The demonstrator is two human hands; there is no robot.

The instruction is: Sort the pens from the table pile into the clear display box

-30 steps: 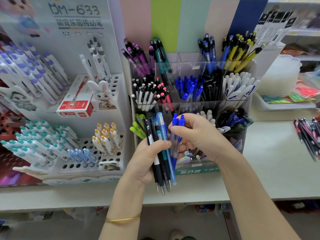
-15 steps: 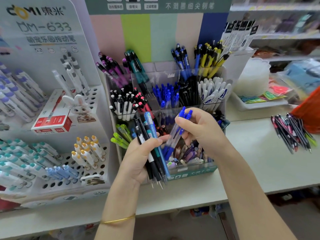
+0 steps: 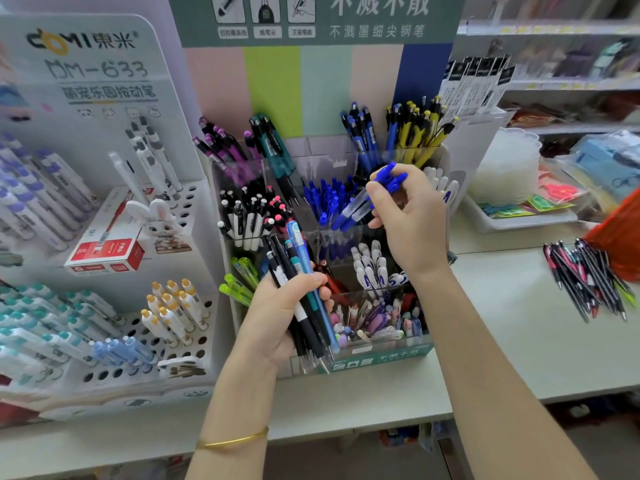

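Raised, my right fingers pinch two blue-capped clear pens over the clear display box; my left fingers grip mixed pens beside a white holed rack.

The white pen stand on the left reads "DOMI 東米", then "DM-633" and "萌宠乐园按动笔". The green header sign says "不溅不散" above "不溅墨细尖钢笔". The green strip fronting the clear display box carries print too small to read.

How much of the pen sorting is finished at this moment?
Many compartments of the clear display box already hold pens. The right hand pinches blue pens over the blue compartment; the left hand grips a mixed bundle. Remaining: that bundle and the table pile at the right.
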